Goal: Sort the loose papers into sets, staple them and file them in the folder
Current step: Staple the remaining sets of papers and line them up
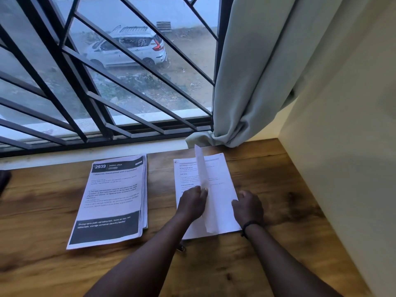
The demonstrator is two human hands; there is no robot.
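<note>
Two lots of printed papers lie on the wooden table [267, 264]. On the left is a thick stack [115, 200] headed "2939 Dining Area". On the right is a thinner white set [222, 202]. My left hand [192, 202] pinches one sheet [203, 185] of that set, which stands on edge, lifted off the page below. My right hand [248, 207] rests at the set's right edge with fingers curled on the paper. A small metal object [181, 248] peeks out from under my left forearm; what it is cannot be told.
A barred window [107, 82] runs along the table's far edge, with a pale curtain [246, 82] bunched at its right corner. A cream wall [342, 168] bounds the table on the right. A dark object [3, 179] shows at the left edge.
</note>
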